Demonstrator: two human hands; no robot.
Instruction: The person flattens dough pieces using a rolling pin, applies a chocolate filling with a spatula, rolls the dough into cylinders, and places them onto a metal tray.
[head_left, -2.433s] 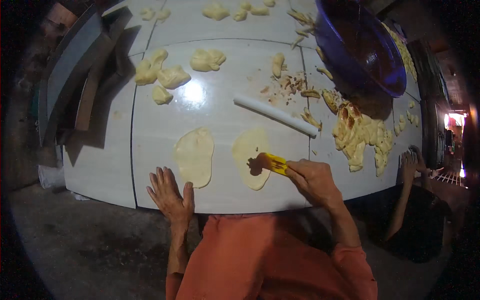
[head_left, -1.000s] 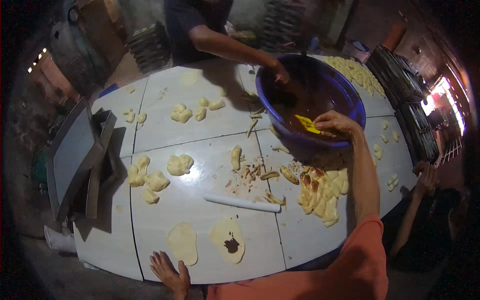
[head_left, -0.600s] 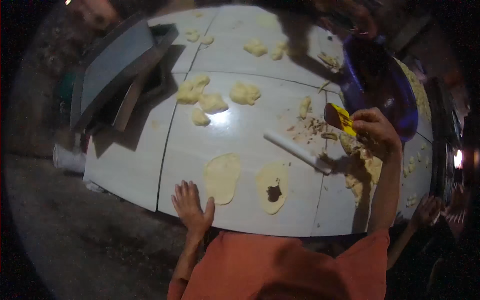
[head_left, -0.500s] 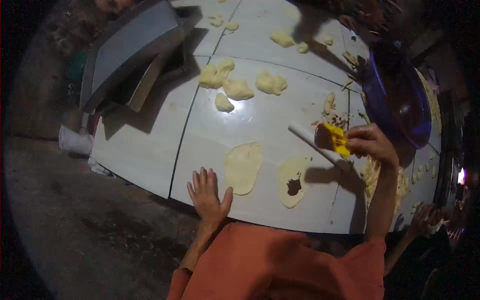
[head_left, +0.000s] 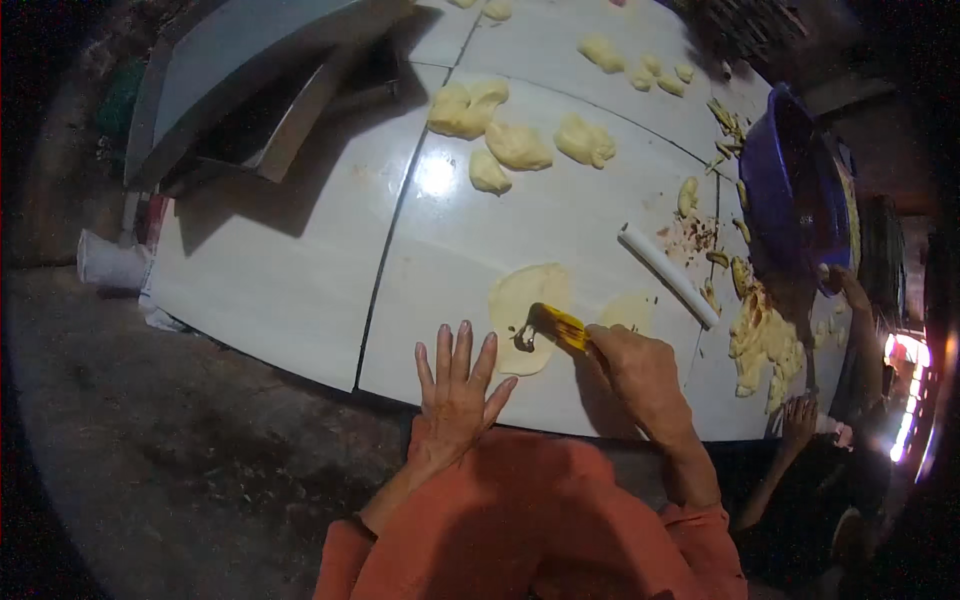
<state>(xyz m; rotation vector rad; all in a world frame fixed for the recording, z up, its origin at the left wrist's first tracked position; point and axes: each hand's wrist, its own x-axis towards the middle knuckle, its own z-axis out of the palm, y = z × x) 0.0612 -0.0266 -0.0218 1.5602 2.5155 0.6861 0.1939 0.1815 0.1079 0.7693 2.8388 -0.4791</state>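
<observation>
My right hand [head_left: 640,375] grips a short, flat yellow spatula [head_left: 562,326], its end coated dark brown. The coated end touches a flattened oval of pale dough [head_left: 530,290], where a dark brown smear [head_left: 524,340] lies. Beside that oval, at its lower left, my left hand [head_left: 455,390] rests with fingers spread and holds nothing. A second flat dough piece [head_left: 630,312] is to the right, partly covered by my right hand. Farther right lies a white rolling pin [head_left: 668,275].
Several dough lumps [head_left: 518,147] sit across the white tiled table [head_left: 300,290]. A grey metal machine [head_left: 270,60] stands far left, a purple basin [head_left: 770,185] far right. Dough scraps [head_left: 765,345] lie near the basin. Another person's hand [head_left: 799,420] is at the right edge.
My right hand has moved left and down, bringing the yellow spatula from above the rolling pin onto the left dough oval, where a dark smear now shows. The head view has shifted.
</observation>
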